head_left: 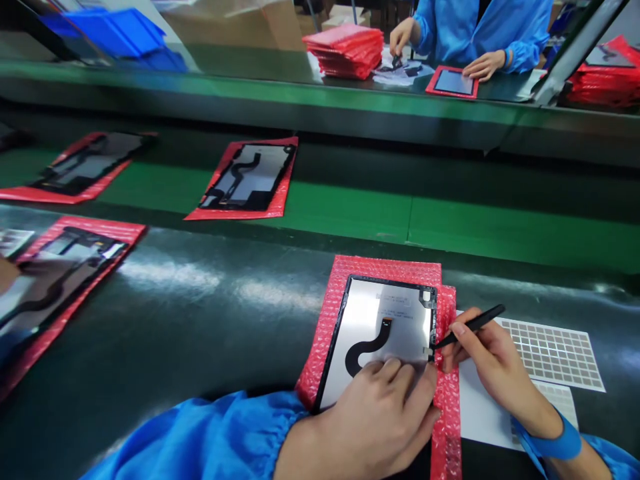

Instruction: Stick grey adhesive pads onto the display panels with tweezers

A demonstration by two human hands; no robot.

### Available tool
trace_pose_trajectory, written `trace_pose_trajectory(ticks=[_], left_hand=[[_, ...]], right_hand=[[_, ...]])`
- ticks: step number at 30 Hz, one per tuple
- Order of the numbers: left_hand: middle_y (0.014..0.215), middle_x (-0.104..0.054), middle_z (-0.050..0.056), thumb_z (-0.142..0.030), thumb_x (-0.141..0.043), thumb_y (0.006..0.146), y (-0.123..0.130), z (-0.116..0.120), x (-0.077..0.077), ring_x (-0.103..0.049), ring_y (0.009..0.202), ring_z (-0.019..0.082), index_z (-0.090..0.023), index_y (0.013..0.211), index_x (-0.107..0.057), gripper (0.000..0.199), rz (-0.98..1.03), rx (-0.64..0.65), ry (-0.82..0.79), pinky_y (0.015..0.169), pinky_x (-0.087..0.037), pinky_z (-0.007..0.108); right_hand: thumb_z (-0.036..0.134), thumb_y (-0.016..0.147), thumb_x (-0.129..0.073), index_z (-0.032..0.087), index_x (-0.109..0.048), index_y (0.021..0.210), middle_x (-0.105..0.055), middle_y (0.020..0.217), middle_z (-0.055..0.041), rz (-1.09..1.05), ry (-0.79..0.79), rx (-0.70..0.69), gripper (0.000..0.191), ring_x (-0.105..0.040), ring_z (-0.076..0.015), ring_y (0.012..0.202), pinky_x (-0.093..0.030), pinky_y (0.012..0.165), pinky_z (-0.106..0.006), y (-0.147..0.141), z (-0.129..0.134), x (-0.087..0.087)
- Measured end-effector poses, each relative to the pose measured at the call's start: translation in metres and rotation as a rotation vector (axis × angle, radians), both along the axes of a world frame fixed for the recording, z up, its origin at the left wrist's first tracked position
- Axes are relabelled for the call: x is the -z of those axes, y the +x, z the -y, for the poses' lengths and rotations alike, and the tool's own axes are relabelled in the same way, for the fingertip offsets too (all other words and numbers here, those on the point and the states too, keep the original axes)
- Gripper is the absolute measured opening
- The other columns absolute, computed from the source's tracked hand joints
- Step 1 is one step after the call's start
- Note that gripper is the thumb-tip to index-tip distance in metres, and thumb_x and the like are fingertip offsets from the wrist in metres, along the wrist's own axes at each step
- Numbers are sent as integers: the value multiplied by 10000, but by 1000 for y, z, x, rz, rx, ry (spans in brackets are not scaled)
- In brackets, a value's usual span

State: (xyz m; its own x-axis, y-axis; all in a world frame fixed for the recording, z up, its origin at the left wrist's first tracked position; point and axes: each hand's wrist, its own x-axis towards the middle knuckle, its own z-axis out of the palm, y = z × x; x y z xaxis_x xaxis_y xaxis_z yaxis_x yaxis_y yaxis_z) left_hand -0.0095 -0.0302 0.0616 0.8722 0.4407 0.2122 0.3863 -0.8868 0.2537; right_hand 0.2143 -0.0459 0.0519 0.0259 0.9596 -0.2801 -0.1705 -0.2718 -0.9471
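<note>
A tablet screen panel lies back side up on red bubble wrap, with a curved black ribbon cable across its silvery back. My left hand rests over the panel's lower part, fingers lying on it near the right edge and hiding the cable's lower end. In my right hand are black tweezers, pinched between thumb and fingers. Their tip meets the panel's right edge, beside a small pale piece. Under and beyond my right wrist lies a sheet of small grey square stickers.
Further panels on red wrap lie on the green belt, such as one panel ahead. Another panel is at left, with part of someone's hand. Across the belt, a co-worker handles a panel beside stacked red wrap.
</note>
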Motion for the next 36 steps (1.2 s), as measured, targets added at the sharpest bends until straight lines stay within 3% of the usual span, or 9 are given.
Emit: trace_pose_trajectory(ticks=[6,15,22,25,28,32,36], left_hand=[[987,-734,129,-305,-474,1056,1,-2,-1,-695,727,264,-39,1304,-589,381,2,4,10,599,-616,402],[948,-756,141,-390,-585,1009,-2,3,5,-696,636,262,24,1439,-507,602,-102,-37,67,461,-566,394],[967,-764,136,-351,-547,1021,-1,2,5,-710,643,255,29,1424,-488,558,-52,-45,49,528,-610,406],[1034,-769,152,-323,-457,1060,0,2,6,-722,655,246,22,1437,-462,512,-22,-54,34,530,-611,402],[982,-772,153,-312,-313,1114,1,1,6,-736,657,235,28,1423,-463,484,19,-83,39,511,-595,379],[825,-754,112,-321,-259,1140,2,-1,5,-740,631,225,33,1383,-489,488,65,-104,86,498,-576,353],[755,-731,84,-312,-296,1138,4,-3,2,-727,596,209,32,1363,-510,463,81,-116,98,462,-534,328]], right_hand=[[464,1041,-702,230,-628,935,-790,738,-15,2,0,-15,267,-761,-152,594,-631,607,-249,1,1,1],[507,1026,-709,224,-621,936,-781,711,-15,23,-13,-13,309,-752,-151,589,-627,609,-248,0,1,2],[479,1022,-718,224,-659,895,-772,689,-14,31,84,133,291,-741,-163,544,-626,546,-251,8,1,-9],[424,1056,-675,234,-695,934,-773,725,-20,133,189,213,226,-742,-178,559,-622,539,-266,28,20,-21],[380,1063,-661,245,-714,982,-764,723,-22,306,213,292,166,-744,-195,576,-628,561,-283,53,57,-24],[369,1053,-670,255,-720,1002,-766,733,-26,501,92,302,134,-749,-206,625,-631,614,-282,74,109,-12],[444,1039,-670,250,-732,978,-756,747,-33,536,-49,282,212,-742,-223,649,-627,634,-306,75,127,-2]])
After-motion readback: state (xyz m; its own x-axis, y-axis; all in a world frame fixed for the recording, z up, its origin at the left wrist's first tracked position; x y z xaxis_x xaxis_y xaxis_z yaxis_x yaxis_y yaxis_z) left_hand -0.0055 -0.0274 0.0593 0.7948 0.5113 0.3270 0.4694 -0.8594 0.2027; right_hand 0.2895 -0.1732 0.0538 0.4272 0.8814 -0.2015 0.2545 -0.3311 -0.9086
